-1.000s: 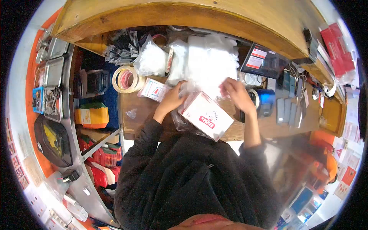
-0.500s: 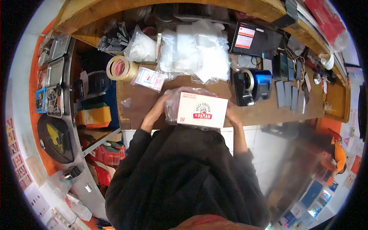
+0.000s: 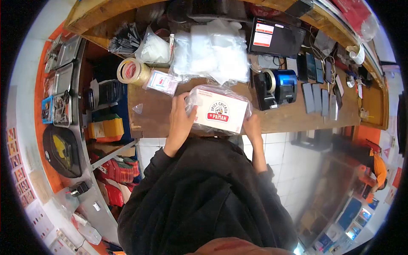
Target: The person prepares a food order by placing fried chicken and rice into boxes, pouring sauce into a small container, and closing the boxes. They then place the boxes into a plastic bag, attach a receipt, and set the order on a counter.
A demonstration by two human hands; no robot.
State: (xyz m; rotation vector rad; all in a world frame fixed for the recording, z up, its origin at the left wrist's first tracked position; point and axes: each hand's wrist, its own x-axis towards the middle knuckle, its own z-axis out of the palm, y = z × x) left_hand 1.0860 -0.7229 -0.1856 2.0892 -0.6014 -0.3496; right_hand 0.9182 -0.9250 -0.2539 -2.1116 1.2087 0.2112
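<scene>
A white box point(image 3: 221, 109) with a "Spicy Chicken Si Paman" print sits at the front edge of the brown wooden table, in a clear plastic bag point(image 3: 197, 90). My left hand point(image 3: 182, 121) grips the bag and the box's left end, thumb on top. At the right end, my right hand point(image 3: 253, 128) has its fingers closed on the bag beside the box corner. The bag bunches along the box's upper and lower sides.
Behind the box lie stacks of clear plastic bags point(image 3: 212, 53). Tape rolls point(image 3: 132, 71) and a small packet point(image 3: 162, 82) are at the left. A blue tape dispenser point(image 3: 284, 86), a tablet point(image 3: 276, 37) and several phones point(image 3: 316, 95) stand or lie at the right.
My left hand has come further over the box's left end, its thumb now on top. My right hand has closed on the bag at the right. The box is tilted slightly clockwise.
</scene>
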